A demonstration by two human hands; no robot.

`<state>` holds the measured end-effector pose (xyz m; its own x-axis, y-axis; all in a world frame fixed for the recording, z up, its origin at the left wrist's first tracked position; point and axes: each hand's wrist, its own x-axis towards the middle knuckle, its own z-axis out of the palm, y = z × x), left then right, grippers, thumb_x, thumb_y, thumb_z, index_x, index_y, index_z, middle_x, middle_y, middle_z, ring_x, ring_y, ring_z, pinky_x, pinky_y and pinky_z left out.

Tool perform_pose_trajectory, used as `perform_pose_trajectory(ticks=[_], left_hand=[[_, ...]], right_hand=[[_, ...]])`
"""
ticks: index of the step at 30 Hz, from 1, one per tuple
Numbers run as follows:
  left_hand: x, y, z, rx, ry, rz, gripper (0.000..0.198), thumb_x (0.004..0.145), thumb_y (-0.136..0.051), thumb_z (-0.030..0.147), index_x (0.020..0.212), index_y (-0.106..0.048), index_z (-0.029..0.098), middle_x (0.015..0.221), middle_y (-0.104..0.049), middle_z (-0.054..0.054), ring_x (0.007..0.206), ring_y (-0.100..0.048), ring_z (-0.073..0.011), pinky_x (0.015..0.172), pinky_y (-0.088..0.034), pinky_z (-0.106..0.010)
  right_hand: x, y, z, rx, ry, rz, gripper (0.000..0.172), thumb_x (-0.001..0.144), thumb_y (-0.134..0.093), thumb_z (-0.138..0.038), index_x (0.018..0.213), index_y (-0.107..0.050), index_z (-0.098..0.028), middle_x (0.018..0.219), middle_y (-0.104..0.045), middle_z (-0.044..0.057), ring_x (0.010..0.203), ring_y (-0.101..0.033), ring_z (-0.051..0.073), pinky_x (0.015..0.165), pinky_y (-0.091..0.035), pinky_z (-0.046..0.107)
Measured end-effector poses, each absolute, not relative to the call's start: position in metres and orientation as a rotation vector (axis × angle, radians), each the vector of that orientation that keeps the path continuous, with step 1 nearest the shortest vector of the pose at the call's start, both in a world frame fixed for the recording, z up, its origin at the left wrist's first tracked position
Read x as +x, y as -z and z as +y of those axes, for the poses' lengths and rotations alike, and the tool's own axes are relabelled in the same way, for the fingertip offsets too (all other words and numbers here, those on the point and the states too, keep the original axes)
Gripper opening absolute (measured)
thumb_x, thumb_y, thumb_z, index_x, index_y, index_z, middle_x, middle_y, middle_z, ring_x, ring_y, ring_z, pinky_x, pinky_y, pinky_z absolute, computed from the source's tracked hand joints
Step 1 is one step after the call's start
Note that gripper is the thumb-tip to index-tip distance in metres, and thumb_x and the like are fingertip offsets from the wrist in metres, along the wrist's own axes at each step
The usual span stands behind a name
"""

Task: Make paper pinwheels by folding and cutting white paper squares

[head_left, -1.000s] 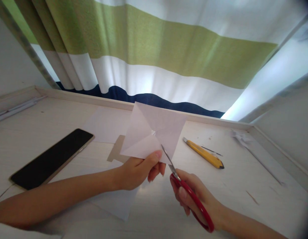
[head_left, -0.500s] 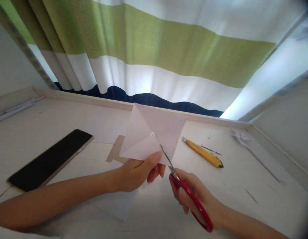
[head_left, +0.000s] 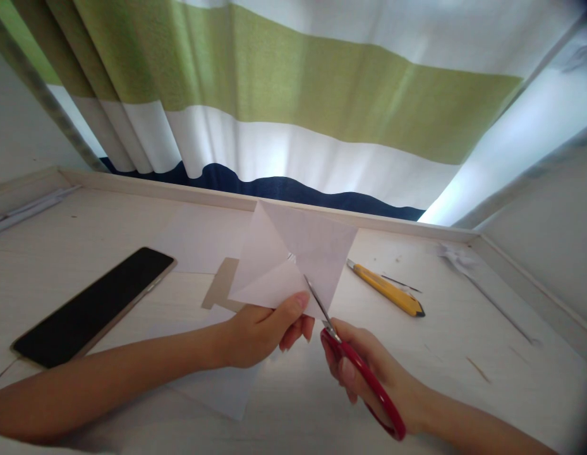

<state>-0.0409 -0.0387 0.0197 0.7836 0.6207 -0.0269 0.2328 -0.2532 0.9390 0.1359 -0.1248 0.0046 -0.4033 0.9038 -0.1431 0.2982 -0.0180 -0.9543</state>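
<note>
My left hand (head_left: 262,330) pinches the lower edge of a folded white paper (head_left: 284,256) and holds it up above the desk. Red-handled scissors (head_left: 354,370) sit in my right hand (head_left: 369,373), fingers wrapped round the handle. Their blades reach up and left into the paper, near its middle. Part of the paper shows a slit running from the centre.
A black phone (head_left: 91,306) lies on the white desk (head_left: 464,354) at the left. A yellow utility knife (head_left: 385,289) lies right of the paper. White sheets and a brown cardboard piece (head_left: 220,284) lie under my hands. A striped curtain (head_left: 293,101) hangs behind the desk's raised rim.
The scissors and my right hand have moved slightly up and left, with the blades further into the paper. My left hand keeps its hold on the paper.
</note>
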Motion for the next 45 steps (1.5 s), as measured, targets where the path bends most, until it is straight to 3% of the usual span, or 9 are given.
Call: perform_pose_trajectory(ticks=[18,45], left_hand=[[-0.0421,-0.019,-0.0387,1.829,-0.384,0.63,0.046,0.087,-0.017,0.033,0.05,-0.04,0.018,0.045,-0.04,0.004,0.048,-0.043,-0.0091,0.056,-0.039,-0.019],[-0.0421,-0.0245,-0.0384,1.851,-0.32,0.682,0.046,0.086,-0.017,0.033,0.048,-0.037,0.018,0.046,-0.042,0.003,0.051,-0.045,-0.01,0.056,-0.04,-0.019]], right_hand=[[0.1339,-0.0038,-0.1249,-1.232,-1.475,-1.635,0.039,0.08,-0.038,-0.055,0.074,-0.043,-0.017,0.055,-0.038,-0.006,0.044,-0.035,0.006,0.041,-0.03,0.018],[0.135,0.0004,-0.1256,-1.298,-1.45,-1.592,0.035,0.08,-0.043,-0.05,0.067,-0.039,-0.018,0.056,-0.036,-0.006,0.043,-0.035,0.005,0.036,-0.03,0.016]])
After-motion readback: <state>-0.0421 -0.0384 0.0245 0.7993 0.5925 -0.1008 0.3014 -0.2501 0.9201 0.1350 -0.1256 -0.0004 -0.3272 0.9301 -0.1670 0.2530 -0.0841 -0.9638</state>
